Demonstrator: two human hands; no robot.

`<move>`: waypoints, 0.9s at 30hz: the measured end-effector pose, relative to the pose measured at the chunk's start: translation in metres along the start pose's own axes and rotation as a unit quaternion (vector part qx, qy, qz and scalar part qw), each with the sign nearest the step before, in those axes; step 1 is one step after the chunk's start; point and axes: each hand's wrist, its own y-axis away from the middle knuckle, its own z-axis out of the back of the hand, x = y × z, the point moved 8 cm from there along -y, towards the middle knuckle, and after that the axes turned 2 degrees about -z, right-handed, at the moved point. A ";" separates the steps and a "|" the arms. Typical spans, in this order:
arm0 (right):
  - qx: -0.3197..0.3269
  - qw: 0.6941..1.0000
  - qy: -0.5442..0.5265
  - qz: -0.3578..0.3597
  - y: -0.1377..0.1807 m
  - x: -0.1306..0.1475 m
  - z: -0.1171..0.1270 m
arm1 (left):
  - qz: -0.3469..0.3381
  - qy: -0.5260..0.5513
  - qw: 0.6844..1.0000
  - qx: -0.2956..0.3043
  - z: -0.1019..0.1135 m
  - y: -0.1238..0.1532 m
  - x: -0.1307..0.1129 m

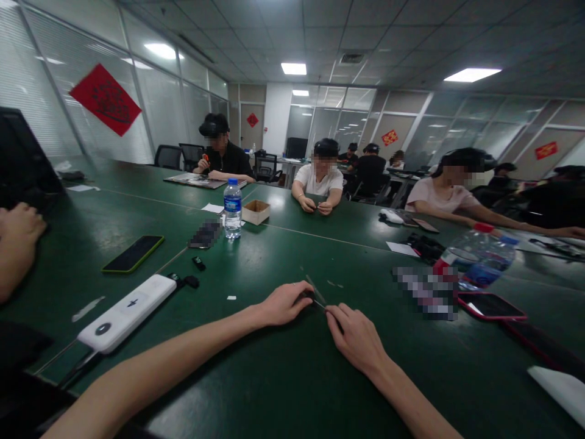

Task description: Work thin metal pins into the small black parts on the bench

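Note:
Above the green table [256, 372], both hands meet in front of me with their fingers bent inward. My left hand [284, 303] is closed around something small and dark, mostly hidden by its fingers. A thin, pale, rod-like piece [320, 303] spans the gap between the hands. My right hand [357, 338] pinches the near end of this piece between thumb and fingers. Just beyond the fingertips, a narrow clear strip [315, 289] slants; whether it is held or lies on the table I cannot tell. Its exact kind is too small to make out.
Left of my arm lie a white power bank [130, 314] with a cable and a green-edged phone [134, 253]. Ahead stand a water bottle [233, 210] and an open cardboard box [256, 212]. At right are bottles [487, 262] and a red-cased phone [492, 306]. Several people sit around.

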 end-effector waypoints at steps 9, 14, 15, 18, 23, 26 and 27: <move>-0.008 0.999 -0.028 -0.018 0.000 0.000 0.003 | 0.035 0.015 0.999 -0.002 0.001 -0.001 0.004; -0.017 0.999 -0.037 -0.029 -0.001 -0.001 0.006 | 0.059 0.055 0.996 -0.022 0.004 -0.002 0.011; -0.021 0.998 -0.041 -0.034 -0.001 -0.002 0.007 | 0.067 0.065 0.995 -0.034 0.005 -0.002 0.014; -0.030 0.997 -0.050 -0.047 -0.001 -0.004 0.009 | 0.096 0.089 0.989 -0.070 0.009 -0.002 0.023; -0.029 0.998 -0.010 -0.059 -0.001 -0.007 0.008 | 0.088 0.103 0.987 -0.083 0.010 -0.001 0.025; -0.023 0.997 0.013 -0.067 -0.001 -0.007 0.007 | 0.087 0.122 0.986 -0.077 0.008 -0.001 0.027; -0.020 0.997 0.017 -0.071 -0.001 -0.008 0.007 | 0.086 0.133 0.984 -0.076 0.007 -0.001 0.028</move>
